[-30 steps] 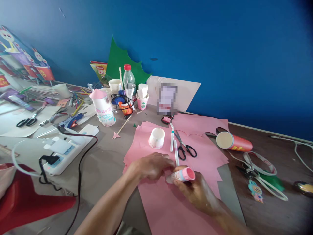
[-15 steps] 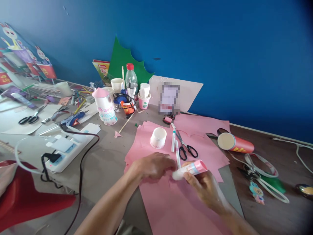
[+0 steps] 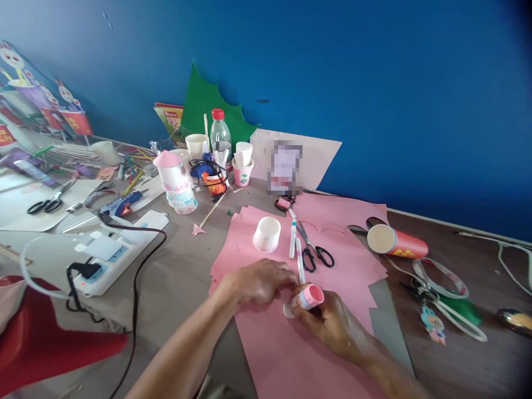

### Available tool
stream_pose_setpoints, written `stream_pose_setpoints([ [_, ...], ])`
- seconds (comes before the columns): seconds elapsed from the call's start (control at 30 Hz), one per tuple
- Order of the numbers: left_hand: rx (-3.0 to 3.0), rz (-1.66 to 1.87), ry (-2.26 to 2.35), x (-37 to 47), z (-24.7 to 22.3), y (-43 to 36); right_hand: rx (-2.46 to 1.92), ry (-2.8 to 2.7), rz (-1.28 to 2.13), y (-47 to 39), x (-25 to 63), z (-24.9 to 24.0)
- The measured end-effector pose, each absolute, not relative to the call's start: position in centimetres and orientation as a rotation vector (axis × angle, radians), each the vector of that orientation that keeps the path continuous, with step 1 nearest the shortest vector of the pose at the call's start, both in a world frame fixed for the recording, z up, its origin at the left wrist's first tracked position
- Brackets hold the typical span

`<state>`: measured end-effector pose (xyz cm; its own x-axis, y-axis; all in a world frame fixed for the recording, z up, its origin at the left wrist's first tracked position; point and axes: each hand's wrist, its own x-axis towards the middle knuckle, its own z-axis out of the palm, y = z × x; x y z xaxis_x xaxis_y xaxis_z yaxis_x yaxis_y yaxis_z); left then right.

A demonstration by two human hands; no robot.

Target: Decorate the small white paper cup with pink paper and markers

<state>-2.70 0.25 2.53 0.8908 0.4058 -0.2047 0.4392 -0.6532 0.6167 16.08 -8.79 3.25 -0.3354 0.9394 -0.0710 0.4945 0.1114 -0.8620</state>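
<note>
Glue stick (image 3: 306,299) is standing steeply tilted over the pink paper (image 3: 291,360), just beside the left hand, and I am keeping the fingers of the right hand (image 3: 332,321) clamped around its barrel. Half a second ago it was leaning further over, its pink end reaching out to the right; now I am seeing it tipped back up and shifted left, its pale end pointing down at the paper. I am judging that this is bringing the working end back for another dab or stroke, though I am not managing to tell whether it is touching.

Meanwhile the left hand (image 3: 261,280) is staying low on the paper, its fingers curling; their tips are partly hiding, so I cannot tell whether they are pinching anything. Beyond the hands, the white paper cup (image 3: 266,235) is standing unmoved, and the black-handled scissors (image 3: 310,242) are lying untouched.
</note>
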Motion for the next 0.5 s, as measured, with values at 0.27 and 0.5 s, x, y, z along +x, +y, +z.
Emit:
stream_pose_setpoints([
  [0.27,2.339,-0.142,0.693,-2.6,2.5,0.3,-1.326,-1.460,1.368,-8.7,18.7,2.8],
  [0.5,2.159,-0.114,0.824,-2.9,2.7,0.4,-1.199,-0.984,0.992,-6.3,21.3,2.0],
])
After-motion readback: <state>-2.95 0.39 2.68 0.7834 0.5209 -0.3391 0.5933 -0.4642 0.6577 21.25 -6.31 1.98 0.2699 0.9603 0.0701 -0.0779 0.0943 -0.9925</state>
